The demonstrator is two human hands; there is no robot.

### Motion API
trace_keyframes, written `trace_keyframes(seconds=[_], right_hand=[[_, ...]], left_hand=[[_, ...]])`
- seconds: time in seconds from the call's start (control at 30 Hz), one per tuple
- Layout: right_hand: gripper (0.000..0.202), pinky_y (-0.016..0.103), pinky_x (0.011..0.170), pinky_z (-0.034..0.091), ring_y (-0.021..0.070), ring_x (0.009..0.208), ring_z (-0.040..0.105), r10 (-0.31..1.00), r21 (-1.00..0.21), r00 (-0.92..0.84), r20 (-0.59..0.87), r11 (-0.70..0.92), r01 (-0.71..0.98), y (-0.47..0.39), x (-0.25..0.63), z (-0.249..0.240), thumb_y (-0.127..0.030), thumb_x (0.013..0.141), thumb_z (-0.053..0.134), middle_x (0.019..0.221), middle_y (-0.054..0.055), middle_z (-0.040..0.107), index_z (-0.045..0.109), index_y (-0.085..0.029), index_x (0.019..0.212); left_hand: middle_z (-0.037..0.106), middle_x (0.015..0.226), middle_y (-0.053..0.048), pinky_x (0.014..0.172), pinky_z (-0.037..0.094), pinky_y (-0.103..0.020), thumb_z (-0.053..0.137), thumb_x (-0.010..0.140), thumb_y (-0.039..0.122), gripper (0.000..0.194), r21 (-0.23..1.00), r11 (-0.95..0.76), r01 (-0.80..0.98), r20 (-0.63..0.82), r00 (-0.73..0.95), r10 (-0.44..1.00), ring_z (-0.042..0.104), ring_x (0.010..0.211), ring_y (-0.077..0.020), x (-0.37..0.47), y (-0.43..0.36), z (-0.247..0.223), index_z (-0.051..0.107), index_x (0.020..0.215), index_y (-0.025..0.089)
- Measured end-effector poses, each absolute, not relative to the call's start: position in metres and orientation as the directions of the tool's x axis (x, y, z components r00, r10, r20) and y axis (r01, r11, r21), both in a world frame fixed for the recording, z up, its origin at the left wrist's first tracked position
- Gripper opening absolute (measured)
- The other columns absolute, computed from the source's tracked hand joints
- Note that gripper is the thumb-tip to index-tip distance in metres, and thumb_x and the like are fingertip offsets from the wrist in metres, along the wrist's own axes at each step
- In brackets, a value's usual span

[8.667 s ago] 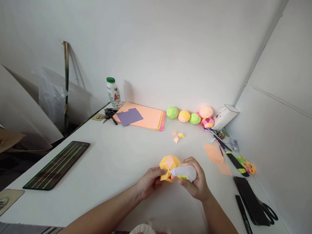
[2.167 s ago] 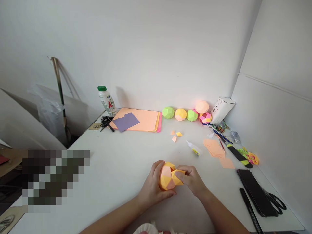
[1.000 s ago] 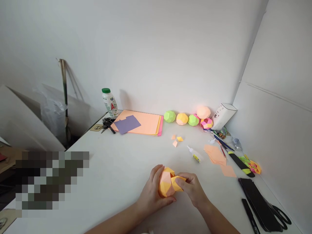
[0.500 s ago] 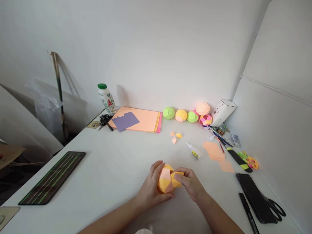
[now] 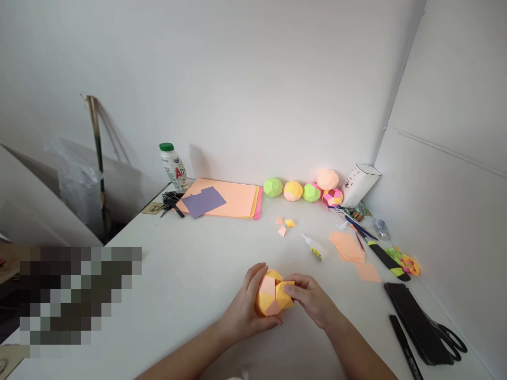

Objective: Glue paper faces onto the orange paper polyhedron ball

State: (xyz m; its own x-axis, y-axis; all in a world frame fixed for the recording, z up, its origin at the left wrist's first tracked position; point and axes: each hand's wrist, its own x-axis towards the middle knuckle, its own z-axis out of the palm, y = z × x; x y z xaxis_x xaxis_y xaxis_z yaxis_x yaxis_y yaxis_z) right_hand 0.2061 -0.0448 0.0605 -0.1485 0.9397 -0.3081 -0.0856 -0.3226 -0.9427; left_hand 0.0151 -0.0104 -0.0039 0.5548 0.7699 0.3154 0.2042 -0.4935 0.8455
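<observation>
A faceted paper ball (image 5: 266,300) in yellow and peach is wrapped in the fingers of my left hand (image 5: 246,303), just above the white table (image 5: 170,295). On the ball's right side, my right hand (image 5: 312,298) pinches a yellow folded paper piece (image 5: 284,295) between thumb and fingers, against the ball. Whether that piece is joined to the ball cannot be made out. Beyond my hands lie a small glue bottle (image 5: 313,247) and a few loose folded paper pieces (image 5: 290,223).
Finished paper balls (image 5: 293,191) line the wall beside a white container (image 5: 361,184). Coloured sheets (image 5: 237,198), a purple sheet (image 5: 204,201) and a bottle (image 5: 174,168) stand at the back left. Peach squares (image 5: 347,247), a cutter (image 5: 388,260), a black phone-like slab (image 5: 415,322) and scissors (image 5: 449,338) lie right.
My right hand and the yellow piece have shifted slightly left, closer against the ball. The left hand keeps its hold. The view has tilted a little, and a blurred patch now covers the left side.
</observation>
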Motion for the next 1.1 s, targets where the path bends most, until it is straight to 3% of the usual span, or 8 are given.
trace_keyframes(seconds=[0.2, 0.33, 0.53, 0.67, 0.9, 1.1], right_hand=[[0.022, 0.026, 0.061, 0.036, 0.0117, 0.061, 0.044, 0.937, -0.927, -0.136, -0.321, -0.340, -0.157, -0.047, 0.196, 0.059, -0.037, 0.072, 0.070, 0.062, -0.002, 0.054, 0.068, -0.015, 0.070], [0.022, 0.025, 0.059, 0.036, 0.0119, 0.061, 0.045, 0.955, -0.940, -0.031, -0.294, -0.295, -0.169, -0.052, 0.186, 0.062, -0.035, 0.070, 0.070, 0.061, -0.002, 0.053, 0.063, -0.015, 0.064], [0.021, 0.025, 0.057, 0.036, 0.0121, 0.060, 0.043, 0.975, -0.990, 0.172, -0.144, -0.144, -0.011, -0.065, 0.170, 0.061, -0.029, 0.075, 0.063, 0.059, -0.002, 0.049, 0.060, -0.015, 0.060], [0.017, 0.027, 0.061, 0.041, 0.0148, 0.065, 0.049, 0.982, -0.996, 0.175, -0.068, -0.077, 0.049, -0.070, 0.166, 0.061, -0.027, 0.078, 0.060, 0.064, 0.001, 0.056, 0.065, -0.014, 0.068], [0.016, 0.028, 0.061, 0.043, 0.0151, 0.064, 0.051, 0.976, -0.989, 0.164, -0.141, -0.130, -0.077, -0.064, 0.169, 0.054, -0.028, 0.074, 0.063, 0.064, 0.001, 0.058, 0.064, -0.015, 0.065], [0.012, 0.028, 0.066, 0.047, 0.0170, 0.071, 0.056, 0.980, -0.988, 0.144, -0.140, -0.128, -0.087, -0.064, 0.169, 0.053, -0.027, 0.072, 0.067, 0.076, 0.004, 0.065, 0.070, -0.016, 0.077]], left_hand=[[0.026, 0.141, -0.016, 0.102, 0.038, -0.057, 0.078, 0.064, 0.042, 0.094, 0.870, -0.478, 0.116, 0.324, 0.597, 0.734, 0.031, 0.131, -0.0372, 0.014, -0.007, -0.008, 0.022, 0.138, 0.026], [0.028, 0.138, -0.015, 0.102, 0.036, -0.058, 0.076, 0.065, 0.045, 0.092, 0.888, -0.448, 0.107, 0.310, 0.581, 0.752, 0.032, 0.129, -0.0372, 0.012, -0.007, -0.012, 0.022, 0.137, 0.027], [0.030, 0.135, -0.015, 0.100, 0.038, -0.059, 0.077, 0.066, 0.040, 0.090, 0.861, -0.472, 0.190, 0.321, 0.517, 0.793, 0.037, 0.126, -0.0373, 0.013, -0.011, -0.011, 0.022, 0.136, 0.027], [0.030, 0.136, -0.015, 0.100, 0.039, -0.057, 0.076, 0.068, 0.035, 0.088, 0.837, -0.503, 0.214, 0.349, 0.500, 0.793, 0.035, 0.128, -0.0360, 0.014, -0.013, -0.010, 0.022, 0.136, 0.027], [0.030, 0.136, -0.016, 0.101, 0.040, -0.056, 0.077, 0.067, 0.035, 0.089, 0.823, -0.534, 0.196, 0.384, 0.501, 0.776, 0.034, 0.129, -0.0352, 0.013, -0.012, -0.012, 0.022, 0.136, 0.026], [0.029, 0.137, -0.016, 0.101, 0.040, -0.056, 0.076, 0.068, 0.030, 0.087, 0.815, -0.536, 0.221, 0.373, 0.507, 0.777, 0.033, 0.129, -0.0346, 0.013, -0.012, -0.011, 0.022, 0.136, 0.026]])
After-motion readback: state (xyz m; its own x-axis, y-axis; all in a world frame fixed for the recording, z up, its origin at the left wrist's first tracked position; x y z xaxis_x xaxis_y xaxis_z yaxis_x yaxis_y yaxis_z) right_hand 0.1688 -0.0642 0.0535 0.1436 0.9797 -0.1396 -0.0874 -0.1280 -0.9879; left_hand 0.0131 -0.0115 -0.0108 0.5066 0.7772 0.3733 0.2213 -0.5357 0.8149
